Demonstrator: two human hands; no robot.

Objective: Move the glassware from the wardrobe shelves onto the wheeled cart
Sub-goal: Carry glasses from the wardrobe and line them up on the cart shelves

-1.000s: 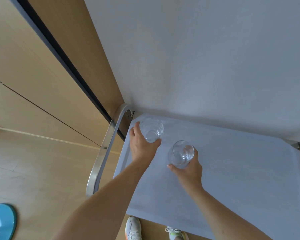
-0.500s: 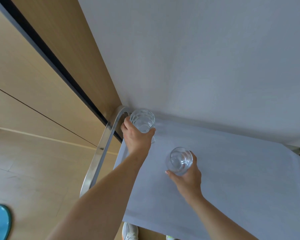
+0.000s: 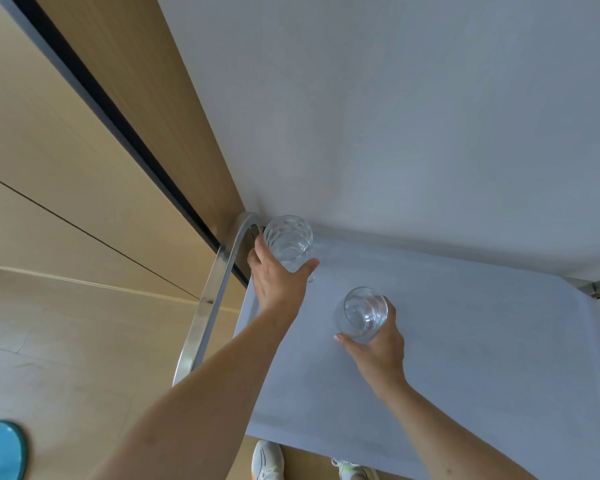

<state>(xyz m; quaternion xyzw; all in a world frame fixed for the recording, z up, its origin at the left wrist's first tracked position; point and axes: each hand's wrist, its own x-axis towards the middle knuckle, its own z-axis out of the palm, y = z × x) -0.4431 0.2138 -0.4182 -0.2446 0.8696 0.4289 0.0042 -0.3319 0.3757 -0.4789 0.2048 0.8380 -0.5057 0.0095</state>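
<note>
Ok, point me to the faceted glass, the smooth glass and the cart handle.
faceted glass (image 3: 289,241), head view, on its patterned wall above the fingers.
smooth glass (image 3: 363,314), head view, inside its open mouth.
cart handle (image 3: 211,299), head view, mid-length of the metal bar.

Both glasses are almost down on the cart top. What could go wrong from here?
The faceted glass in the left hand sits at the far-left corner of the cart top, close to the metal handle and the wall; it could knock either one or end up too near the edge. The round glass in the right hand looks tilted, so releasing it early might let it tip over.
</note>
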